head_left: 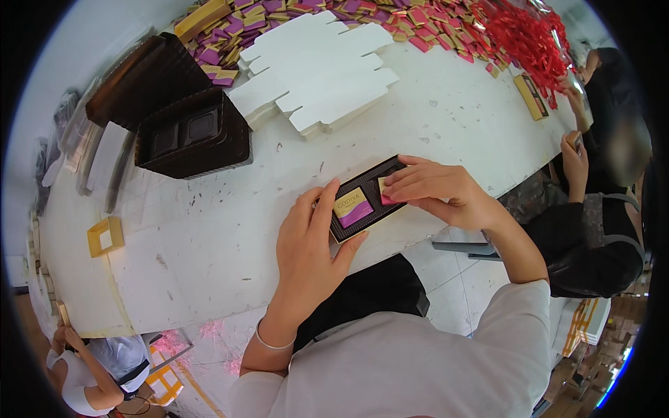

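Box (377, 219) with a dark tray (370, 184) inside lies before you at the near edge of the table (209, 251), slanting up to the right, between your two hands; you cannot tell whether it rests fully on the surface. Your left hand (305, 240) grips its left end, fingers along the far side and thumb at the near side. In the left compartment you have a purple packet (354, 207), gold at the top, lying flat. Your right hand (449, 197) is over the right end with its fingers curled onto a pink packet (387, 198), mostly covered; you cannot tell whether the fingers pinch it or only press on it.

Beyond your left hand stands a stack of dark trays (235, 139), and next to it lies a pile of white cartons (320, 70). Behind those spread purple packets (254, 21) and, further right, pink packets (425, 33), then red shreds (526, 45). Well to your left sits a gold frame (117, 233). On your right, near a co-worker's hand (575, 164), lies a second box (527, 97).
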Tool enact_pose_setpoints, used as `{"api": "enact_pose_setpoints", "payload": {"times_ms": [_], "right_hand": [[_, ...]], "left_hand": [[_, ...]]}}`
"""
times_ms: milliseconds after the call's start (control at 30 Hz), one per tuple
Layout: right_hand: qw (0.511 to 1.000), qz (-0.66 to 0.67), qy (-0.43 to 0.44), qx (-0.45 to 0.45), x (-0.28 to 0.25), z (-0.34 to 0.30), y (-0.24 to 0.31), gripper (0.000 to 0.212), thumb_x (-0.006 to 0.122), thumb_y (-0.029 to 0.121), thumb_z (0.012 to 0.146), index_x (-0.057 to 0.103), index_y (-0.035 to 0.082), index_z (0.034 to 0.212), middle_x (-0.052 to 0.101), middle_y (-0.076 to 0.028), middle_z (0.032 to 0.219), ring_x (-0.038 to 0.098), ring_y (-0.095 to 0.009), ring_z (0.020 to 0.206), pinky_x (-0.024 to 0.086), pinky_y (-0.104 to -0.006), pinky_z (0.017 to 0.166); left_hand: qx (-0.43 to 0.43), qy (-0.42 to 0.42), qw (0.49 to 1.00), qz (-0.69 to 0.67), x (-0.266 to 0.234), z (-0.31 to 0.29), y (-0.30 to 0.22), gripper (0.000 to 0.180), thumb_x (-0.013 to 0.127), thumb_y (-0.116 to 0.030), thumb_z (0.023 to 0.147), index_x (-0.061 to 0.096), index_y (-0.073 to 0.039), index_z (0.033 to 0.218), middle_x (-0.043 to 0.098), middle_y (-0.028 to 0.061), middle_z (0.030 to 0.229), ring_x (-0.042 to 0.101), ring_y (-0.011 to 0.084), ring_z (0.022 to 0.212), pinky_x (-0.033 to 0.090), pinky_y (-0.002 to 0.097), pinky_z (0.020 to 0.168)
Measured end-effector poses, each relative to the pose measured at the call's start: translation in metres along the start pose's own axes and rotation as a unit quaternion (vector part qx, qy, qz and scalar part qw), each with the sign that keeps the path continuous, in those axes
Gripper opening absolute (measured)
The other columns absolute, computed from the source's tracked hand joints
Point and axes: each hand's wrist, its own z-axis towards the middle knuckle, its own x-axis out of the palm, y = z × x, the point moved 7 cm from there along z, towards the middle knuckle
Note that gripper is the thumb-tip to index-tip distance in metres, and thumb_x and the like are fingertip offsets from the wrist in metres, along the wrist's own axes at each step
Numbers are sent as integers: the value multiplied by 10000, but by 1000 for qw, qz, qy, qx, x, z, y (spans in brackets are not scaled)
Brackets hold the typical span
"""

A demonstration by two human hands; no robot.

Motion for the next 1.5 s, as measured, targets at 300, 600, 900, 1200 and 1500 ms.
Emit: {"api": "enact_pose_setpoints", "payload": {"times_ms": [300, 600, 900, 1200, 1500], "right_hand": [[975, 220, 29, 31, 11, 4, -27, 386, 466, -202, 743, 689, 70, 901, 583, -70, 1095, 511, -228, 1119, 318, -407, 1078], [993, 98, -49, 47, 19, -1, -24, 249, 669, 32, 776, 625, 83, 1016, 413, -136, 1337, 385, -286, 1273, 249, -428, 1102], [950, -131, -262, 110, -115, -78, -87, 386, 736, 295, 795, 608, 34, 1049, 532, -157, 1282, 507, -257, 1166, 378, -352, 999], [907, -292, -300, 35, -139, -50, -72, 321, 620, 232, 896, 591, 21, 1135, 454, -154, 1410, 388, -311, 1329, 277, -435, 1095], [920, -311, -116, -210, 49, 159, 79, 259, 707, 59, 762, 636, 2, 1004, 584, -128, 1097, 549, -311, 1026, 453, -404, 874]], "left_hand": [[7, 7, 1000, -7, 0, 0, 1, 639, 777, -172, 718, 518, -22, 1282, 544, 132, 1156, 579, 293, 988, 479, 354, 838], [-11, 2, 999, -30, -1, 1, 2, 649, 780, -180, 701, 521, -42, 1279, 544, 137, 1138, 577, 313, 970, 474, 368, 818], [22, -91, 992, -79, -58, -23, 1, 601, 791, -242, 715, 558, -56, 1237, 535, 145, 1252, 558, 308, 1042, 465, 396, 865], [-109, -339, 866, 351, -262, -96, 104, 388, 707, -65, 781, 605, -43, 1155, 584, 142, 1197, 521, 309, 1125, 410, 373, 964], [-65, -254, 923, 282, -237, -73, 108, 457, 709, -82, 783, 572, -42, 1217, 557, 156, 1250, 504, 333, 1174, 392, 389, 1003]]}}
